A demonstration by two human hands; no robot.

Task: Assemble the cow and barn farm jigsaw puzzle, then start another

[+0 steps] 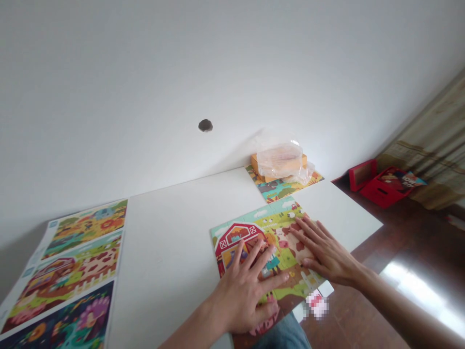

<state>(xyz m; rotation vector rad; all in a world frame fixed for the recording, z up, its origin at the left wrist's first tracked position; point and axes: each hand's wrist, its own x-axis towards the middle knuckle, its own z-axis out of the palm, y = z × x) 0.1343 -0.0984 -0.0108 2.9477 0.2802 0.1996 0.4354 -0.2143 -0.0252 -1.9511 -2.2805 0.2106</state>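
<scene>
Your left hand (pixel 247 281) is flat on the puzzle (pixel 285 259), palm down, fingers spread wide across the barn and the child; it grips nothing. Your right hand (pixel 330 252) is also palm down, fingers extended and closer together, thumb apart, laid over the cow at the puzzle's right side; no grip there either.

Puzzle lies face up at the near edge of the surface (pixel 170 232), right of its middle, barn to the left, cow to the right. Piece seams visible; the part under your hands is hidden. Your jeans (pixel 283 334) show just below it. A blurred-out patch (pixel 317 304) sits by the puzzle's lower right corner; content unreadable.

Just beyond the puzzle, by the far right corner of the surface: a board (pixel 273 194) with an animal scene. Contact between the two: cannot tell. On the board, an orange box (pixel 258 169) with a clear bag (pixel 279 155) over it.

Left end of the surface: sheet (pixel 76 266) with three printed scenes, the middle one a barn and cow.

Far edge meets the wall (pixel 109 97), which has a dark hole (pixel 205 125). Off the right end, on the floor (pixel 378 254): red carton (pixel 383 194) near the curtain (pixel 432 145).
</scene>
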